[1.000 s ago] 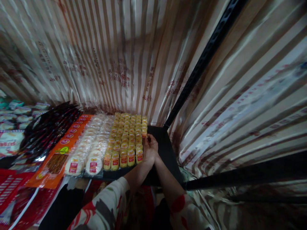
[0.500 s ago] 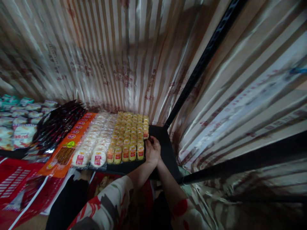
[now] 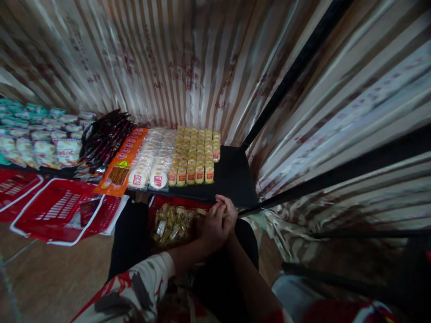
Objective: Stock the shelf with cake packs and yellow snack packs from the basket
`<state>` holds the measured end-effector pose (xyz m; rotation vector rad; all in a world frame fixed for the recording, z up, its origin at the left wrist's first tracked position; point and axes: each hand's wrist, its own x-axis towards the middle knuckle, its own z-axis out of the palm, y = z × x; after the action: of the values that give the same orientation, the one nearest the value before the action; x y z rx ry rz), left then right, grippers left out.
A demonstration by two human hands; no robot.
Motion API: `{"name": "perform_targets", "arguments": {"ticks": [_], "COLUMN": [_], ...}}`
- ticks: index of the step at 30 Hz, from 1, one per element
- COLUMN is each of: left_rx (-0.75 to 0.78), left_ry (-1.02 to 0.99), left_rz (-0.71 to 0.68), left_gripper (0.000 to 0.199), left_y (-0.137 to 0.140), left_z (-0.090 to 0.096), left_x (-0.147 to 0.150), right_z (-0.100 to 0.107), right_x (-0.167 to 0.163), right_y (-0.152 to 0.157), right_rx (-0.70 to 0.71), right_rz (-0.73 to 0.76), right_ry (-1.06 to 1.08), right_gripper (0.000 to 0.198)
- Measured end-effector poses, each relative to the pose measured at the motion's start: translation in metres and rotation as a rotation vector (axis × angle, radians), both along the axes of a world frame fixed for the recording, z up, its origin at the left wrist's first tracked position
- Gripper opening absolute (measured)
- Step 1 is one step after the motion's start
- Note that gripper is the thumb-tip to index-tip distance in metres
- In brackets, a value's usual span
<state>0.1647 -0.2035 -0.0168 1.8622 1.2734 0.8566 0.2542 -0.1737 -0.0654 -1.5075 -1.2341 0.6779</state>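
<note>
Left hand (image 3: 213, 226) and right hand (image 3: 228, 214) pressed together just in front of the black shelf (image 3: 232, 177), over its front edge. Fingers curled inward, closed on each other; impossible to tell whether anything is pinched between them (too dark and small). Just left of the hands, below the shelf's front edge, a red bin of yellow wrapped snacks (image 3: 171, 222). On the shelf, behind the hands, neat rows of small yellow packets (image 3: 197, 154), with the shelf's right end bare. Left of those rows, round white cakes (image 3: 151, 163), then an orange pack (image 3: 123, 161) and dark packets (image 3: 106, 137). Below the shelf's left end, a red basket (image 3: 62, 208) on the floor. Behind the shelf, a striped curtain (image 3: 175, 63).
</note>
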Motion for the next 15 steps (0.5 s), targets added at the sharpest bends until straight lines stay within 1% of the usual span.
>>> {"name": "perform_targets", "arguments": {"ticks": [2,4,6,8,9,10,13,15], "left_rx": [-0.076,-0.171,-0.289,-0.45,-0.538,-0.591,-0.684,-0.731], "left_ry": [0.026,0.05,0.106,0.236,0.307,0.351,0.414,0.437], "left_rz": [-0.008,-0.019,-0.006,0.038,0.063,0.081,0.095,0.082], "left_gripper": [0.039,0.039,0.038,0.035,0.036,0.036,0.036,0.038], "left_y": [-0.018,-0.028,-0.03,-0.025,-0.021,-0.018,-0.008,-0.005], "left_z": [-0.009,-0.02,-0.034,-0.048,-0.055,-0.062,-0.079,-0.088], "left_x": [-0.02,-0.04,-0.061,-0.081,-0.09,-0.1,-0.122,-0.132], "right_z": [-0.009,-0.019,-0.03,-0.04,-0.045,-0.049,-0.055,-0.055], "right_x": [-0.013,-0.027,-0.041,-0.055,-0.062,-0.067,-0.077,-0.076], "right_y": [-0.022,-0.036,-0.044,-0.047,-0.048,-0.048,-0.046,-0.043], "right_rx": [-0.061,-0.168,-0.339,-0.502,-0.557,-0.588,-0.608,-0.627], "right_rz": [0.075,0.206,0.359,0.463,0.489,0.495,0.461,0.439], "right_ry": [-0.054,-0.104,-0.182,-0.285,-0.338,-0.385,-0.475,-0.516], "right_gripper": [0.031,0.031,0.033,0.034,0.034,0.035,0.037,0.037]}}
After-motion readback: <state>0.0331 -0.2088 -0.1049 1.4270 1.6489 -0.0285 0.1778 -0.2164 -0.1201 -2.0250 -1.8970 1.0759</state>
